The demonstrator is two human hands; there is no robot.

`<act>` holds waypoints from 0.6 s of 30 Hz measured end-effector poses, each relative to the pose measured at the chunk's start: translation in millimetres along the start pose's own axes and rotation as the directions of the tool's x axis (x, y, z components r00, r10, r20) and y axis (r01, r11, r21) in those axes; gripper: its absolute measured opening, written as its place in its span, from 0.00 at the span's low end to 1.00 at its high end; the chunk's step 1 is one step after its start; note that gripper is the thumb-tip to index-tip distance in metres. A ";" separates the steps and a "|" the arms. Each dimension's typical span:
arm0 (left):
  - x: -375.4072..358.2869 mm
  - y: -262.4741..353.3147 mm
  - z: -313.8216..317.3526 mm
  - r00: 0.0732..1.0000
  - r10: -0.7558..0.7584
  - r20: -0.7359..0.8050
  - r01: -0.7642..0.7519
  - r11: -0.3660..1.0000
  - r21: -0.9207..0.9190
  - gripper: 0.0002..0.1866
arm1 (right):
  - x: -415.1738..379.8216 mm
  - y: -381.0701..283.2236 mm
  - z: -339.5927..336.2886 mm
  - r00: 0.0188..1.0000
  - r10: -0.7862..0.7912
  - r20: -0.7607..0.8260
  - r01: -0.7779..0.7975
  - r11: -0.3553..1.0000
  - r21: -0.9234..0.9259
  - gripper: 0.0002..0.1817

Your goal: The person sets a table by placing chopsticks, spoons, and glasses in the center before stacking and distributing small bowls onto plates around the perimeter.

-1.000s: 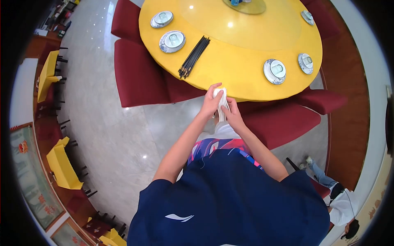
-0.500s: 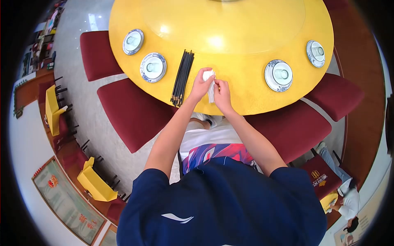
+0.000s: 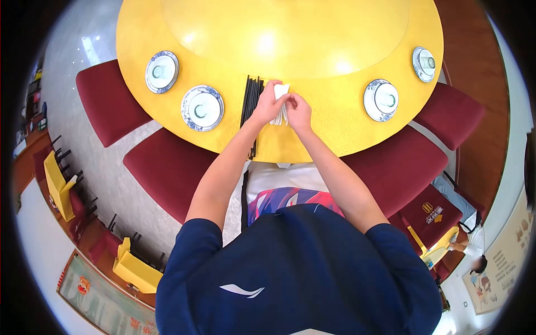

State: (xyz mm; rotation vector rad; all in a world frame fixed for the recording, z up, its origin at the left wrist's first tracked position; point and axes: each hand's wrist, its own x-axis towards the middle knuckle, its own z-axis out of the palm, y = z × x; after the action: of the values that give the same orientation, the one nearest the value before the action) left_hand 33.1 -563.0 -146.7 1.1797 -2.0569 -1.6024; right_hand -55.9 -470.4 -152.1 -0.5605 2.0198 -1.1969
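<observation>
Over yellow table (image 3: 329, 134) | forearms (image 3: 225, 153) stretched forward, converging | both hands (image 3: 268, 104) (image 3: 298, 113) close together, grasping white stack (image 3: 281, 90)

Four glasses (image 3: 201, 111), four blue-rimmed plates (image 3: 185, 103), one round table (image 3: 332, 131); black chopsticks (image 3: 251, 98), white pieces (image 3: 282, 89) too bunched to count.

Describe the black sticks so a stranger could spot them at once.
Find the big round yellow table. Toward its near edge, beside the left hand, lies a bundle of black sticks: long, thin and dark, unlike the round, pale plates farther left.
</observation>
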 end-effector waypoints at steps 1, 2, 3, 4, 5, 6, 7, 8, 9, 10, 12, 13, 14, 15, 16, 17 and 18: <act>1.0 -3.7 1.0 0.999 0.044 -0.003 -0.044 0.998 0.046 0.25 | -0.4 -1.0 -1.3 1.000 0.000 -0.010 0.000 1.000 -0.004 0.08; 2.6 -7.4 2.3 0.996 0.089 -0.005 -0.088 0.992 0.093 0.25 | -1.3 -1.6 -2.6 1.000 -0.001 0.005 0.001 1.000 0.016 0.08; 3.9 -12.5 4.5 0.996 0.092 -0.001 -0.091 0.992 0.090 0.25 | -1.5 -2.1 -3.4 1.000 -0.001 0.023 0.000 0.999 0.036 0.08; 4.4 -17.1 7.1 0.988 0.155 -0.023 -0.151 0.981 0.121 0.25 | -0.9 -2.8 -4.5 1.000 0.001 0.018 -0.002 0.999 0.034 0.08; 5.4 -22.0 8.9 0.975 0.218 -0.043 -0.210 0.966 0.154 0.25 | -0.2 -3.5 -5.2 0.999 0.012 0.031 -0.013 1.000 0.017 0.09; 5.1 -20.5 8.0 0.975 0.218 -0.038 -0.210 0.966 0.153 0.25 | -0.7 -2.9 -5.7 0.999 0.026 0.043 -0.026 1.000 0.000 0.09; 4.8 -19.2 7.4 0.963 0.267 -0.048 -0.251 0.943 0.217 0.25 | -1.1 -2.1 -5.8 0.999 0.028 0.038 -0.028 1.000 0.001 0.09; 6.0 -17.3 6.6 0.946 0.318 -0.057 -0.290 0.915 0.281 0.25 | 0.2 -1.8 -6.1 0.999 0.032 0.042 -0.032 0.999 0.001 0.10; 5.8 -14.0 4.7 0.946 0.321 -0.055 -0.294 0.914 0.281 0.25 | 1.4 -1.3 -6.3 0.998 0.036 0.047 -0.036 0.999 0.001 0.11; 4.8 -11.0 2.2 0.940 0.336 -0.065 -0.285 0.874 0.393 0.28 | 2.5 -0.7 -6.2 0.998 0.035 0.043 -0.035 0.999 0.003 0.11; 2.6 -4.0 -2.7 0.933 0.353 -0.067 -0.275 0.821 0.500 0.30 | 1.4 -2.0 -6.7 0.997 0.047 0.054 -0.048 0.999 0.009 0.12; 0.9 -0.1 -5.0 0.943 0.325 -0.065 -0.238 0.801 0.549 0.32 | -0.6 -3.7 -7.6 0.998 0.050 0.050 -0.051 0.999 0.012 0.12; -0.2 4.0 -7.1 0.952 0.298 -0.066 -0.202 0.777 0.597 0.35 | -2.4 -5.6 -8.7 0.997 0.047 0.068 -0.048 0.999 0.022 0.13; -0.1 3.5 -7.7 0.951 0.302 -0.063 -0.207 0.775 0.597 0.35 | -2.7 -5.1 -9.4 0.995 0.040 0.087 -0.043 0.999 0.031 0.14; 0.6 3.4 -8.1 0.970 0.239 -0.039 -0.172 0.796 0.581 0.36 | -2.8 -5.2 -9.2 0.996 0.036 0.084 -0.039 0.999 0.032 0.14; 1.9 2.6 -7.8 0.985 0.174 -0.019 -0.133 0.814 0.565 0.37 | -2.3 -4.6 -7.8 0.996 0.032 0.086 -0.031 0.999 -0.016 0.15; 2.9 1.9 -6.2 0.984 0.176 -0.025 -0.131 0.814 0.566 0.37 | -2.2 -3.3 -7.4 0.995 0.029 0.091 -0.023 0.998 -0.064 0.16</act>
State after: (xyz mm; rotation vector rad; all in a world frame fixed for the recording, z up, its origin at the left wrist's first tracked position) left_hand 34.6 -569.2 -143.6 1.1731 -2.5899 -0.8690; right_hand -60.0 -466.3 -146.1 -0.6066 1.9862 -1.0761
